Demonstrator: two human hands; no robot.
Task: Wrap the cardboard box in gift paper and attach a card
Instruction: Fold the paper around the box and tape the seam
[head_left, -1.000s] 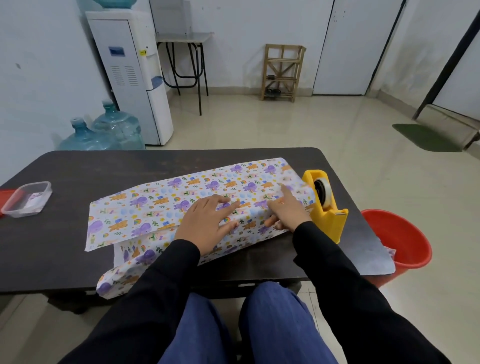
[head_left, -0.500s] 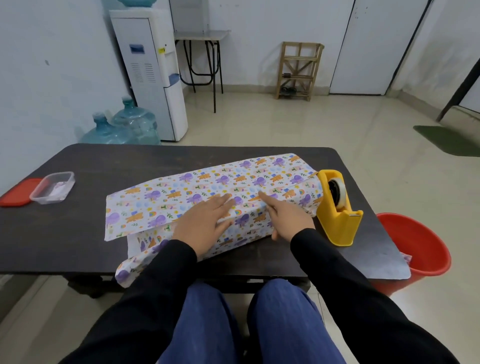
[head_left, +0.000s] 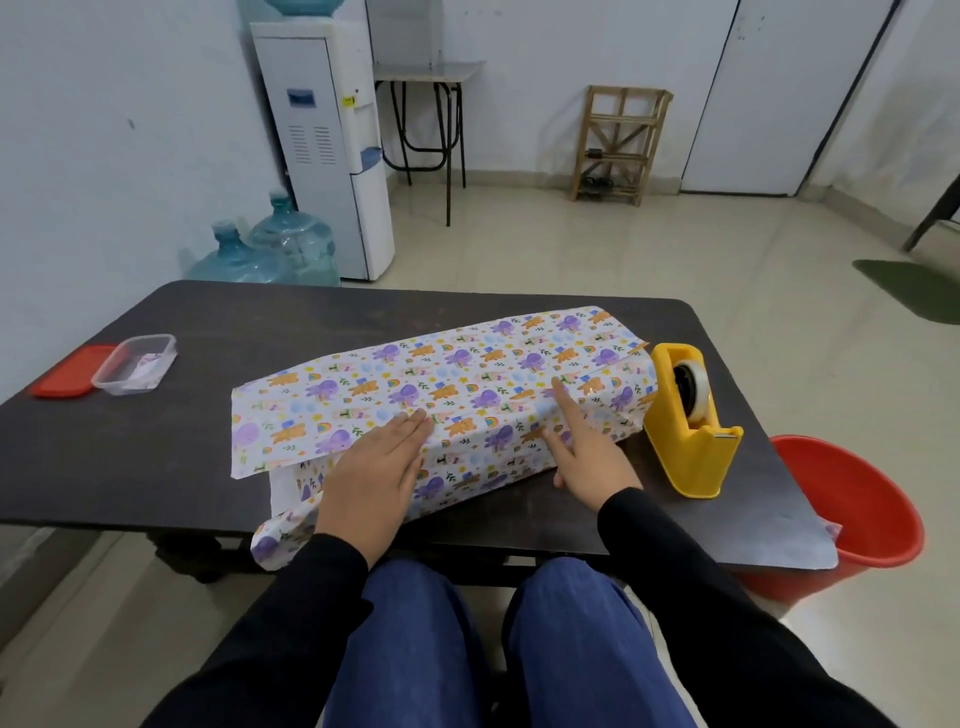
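1. One sheet of paper (head_left: 467, 374) is folded over the box, which is fully hidden under it. The parcel lies slantwise on the one table (head_left: 156, 441), at its middle and right.
2. At the parcel's left end the paper is loose. One flap juts out flat and another droops over the table's near edge.
3. One yellow tape dispenser (head_left: 691, 452) stands just beside the parcel's right end.
4. One clear tub (head_left: 136, 364) touches one red lid (head_left: 65, 371) at the table's far left.
5. One red bucket (head_left: 857, 519) and two jugs (head_left: 291, 244) sit on the floor.
6. The left hand (head_left: 371, 467) lies flat, fingers straight and together, pressing the paper on the parcel's near side.
7. The right hand (head_left: 587, 457) is spread, its forefinger pressing the top paper edge. It grips nothing.
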